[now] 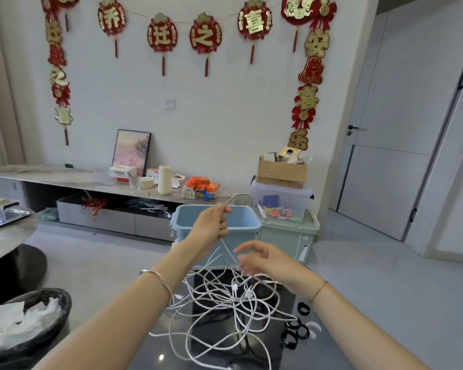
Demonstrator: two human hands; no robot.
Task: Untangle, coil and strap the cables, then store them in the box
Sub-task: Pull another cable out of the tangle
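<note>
A tangle of white cables (225,303) lies on a dark glossy table (171,351) in front of me. My left hand (211,225) is raised above it and grips one white cable, whose end loops up past the fingers. From the fist the cable runs down to my right hand (259,259), which hovers just over the tangle with fingers loosely spread around the strand. Several black and white straps (297,329) lie at the table's right edge. A light blue box (241,231) stands open behind the table.
A green bin (292,236) with a clear storage box (281,201) and a cardboard box (281,172) stacked on it stands right of the blue box. A black waste bin (30,324) with white paper sits at lower left. A low TV bench (91,180) runs along the wall.
</note>
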